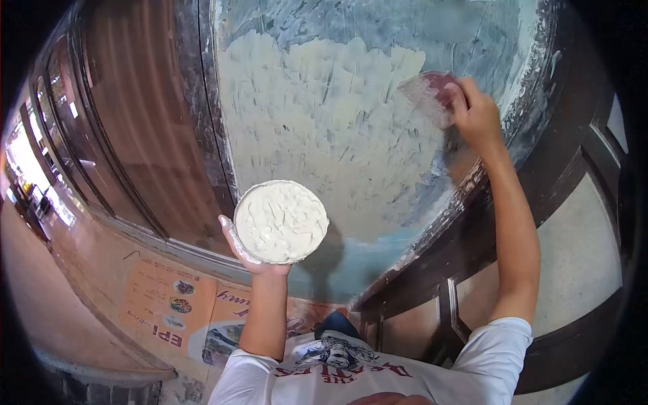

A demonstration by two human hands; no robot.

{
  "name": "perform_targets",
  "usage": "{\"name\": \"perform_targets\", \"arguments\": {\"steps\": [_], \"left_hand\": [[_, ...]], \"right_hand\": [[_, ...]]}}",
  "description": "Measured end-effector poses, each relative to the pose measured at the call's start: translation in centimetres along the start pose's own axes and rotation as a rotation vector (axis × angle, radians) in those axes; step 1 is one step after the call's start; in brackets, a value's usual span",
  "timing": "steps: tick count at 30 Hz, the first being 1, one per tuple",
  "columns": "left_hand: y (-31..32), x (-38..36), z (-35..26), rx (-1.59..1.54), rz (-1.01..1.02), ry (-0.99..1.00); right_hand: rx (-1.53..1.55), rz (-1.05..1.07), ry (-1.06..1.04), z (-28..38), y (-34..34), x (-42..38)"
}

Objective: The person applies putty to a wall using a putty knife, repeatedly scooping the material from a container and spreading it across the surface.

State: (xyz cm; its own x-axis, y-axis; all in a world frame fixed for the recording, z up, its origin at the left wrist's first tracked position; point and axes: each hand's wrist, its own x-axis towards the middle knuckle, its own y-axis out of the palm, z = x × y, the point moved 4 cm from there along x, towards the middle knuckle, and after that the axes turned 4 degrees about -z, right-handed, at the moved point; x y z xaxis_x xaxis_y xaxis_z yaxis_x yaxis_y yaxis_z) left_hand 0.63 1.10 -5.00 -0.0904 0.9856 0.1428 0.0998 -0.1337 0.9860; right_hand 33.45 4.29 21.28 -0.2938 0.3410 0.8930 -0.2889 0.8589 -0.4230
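Note:
My left hand (244, 251) is wrapped round the lower left side of a round tub (303, 259), holding it up in front of the wall. Thick off-white paste (280, 219) with a rough, scooped surface fills the tub, and some is smeared on my thumb and fingers. At the upper right, my right hand (480, 120) grips a reddish, partly paste-coated putty scraper (432, 94). Its blade lies against the wall panel (472, 34), at the right border of a broad pale coat of paste (317, 115). The far fingers of both hands are partly hidden.
A dark wooden frame with slats (88, 128) stands at the left. Dark-framed panels (540, 223) run down the right. On the floor below lies a printed banner (169, 304). Dark trim with white smears (466, 196) borders the wall panel.

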Motion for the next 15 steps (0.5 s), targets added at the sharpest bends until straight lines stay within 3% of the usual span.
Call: {"name": "perform_targets", "arguments": {"steps": [1, 2, 3, 5, 7, 9, 11, 13, 14, 15], "left_hand": [[0.1, 0.0, 0.1, -0.012, 0.021, -0.017], [0.3, -0.1, 0.1, -0.014, 0.021, -0.015], [0.6, -0.3, 0.2, -0.012, 0.013, -0.011], [1.0, -0.6, 0.4, -0.008, -0.001, 0.0], [1.4, -0.7, 1.0, -0.032, 0.012, -0.049], [1.9, -0.8, 1.6, -0.036, 0.052, -0.074], [2.5, -0.8, 2.1, -0.048, 0.102, -0.087], [3.5, -0.9, 2.2, -0.043, 0.078, -0.078], [3.7, -1.0, 2.2, -0.04, 0.053, -0.063], [3.9, -1.1, 2.2, -0.037, 0.052, -0.064]], "right_hand": [[0.061, -0.075, 0.193, -0.8, -0.4, 0.7], [0.118, -0.22, 0.167, -1.5, -0.9, 1.3], [0.121, -0.218, 0.164, -2.1, -0.9, 1.7], [0.474, -0.262, 0.25, -3.0, -0.4, 2.0], [0.546, -0.125, 0.315, 0.3, -0.8, 1.3], [0.701, 0.355, 0.453, 4.4, 1.1, -0.2], [0.77, 0.78, 0.453, 7.5, 2.6, -2.3], [0.856, 1.048, 0.513, 9.8, 3.9, -4.4], [0.858, 1.048, 0.516, 10.1, 4.2, -4.5], [0.688, 1.146, 0.418, 10.5, 4.5, -4.9]]}}
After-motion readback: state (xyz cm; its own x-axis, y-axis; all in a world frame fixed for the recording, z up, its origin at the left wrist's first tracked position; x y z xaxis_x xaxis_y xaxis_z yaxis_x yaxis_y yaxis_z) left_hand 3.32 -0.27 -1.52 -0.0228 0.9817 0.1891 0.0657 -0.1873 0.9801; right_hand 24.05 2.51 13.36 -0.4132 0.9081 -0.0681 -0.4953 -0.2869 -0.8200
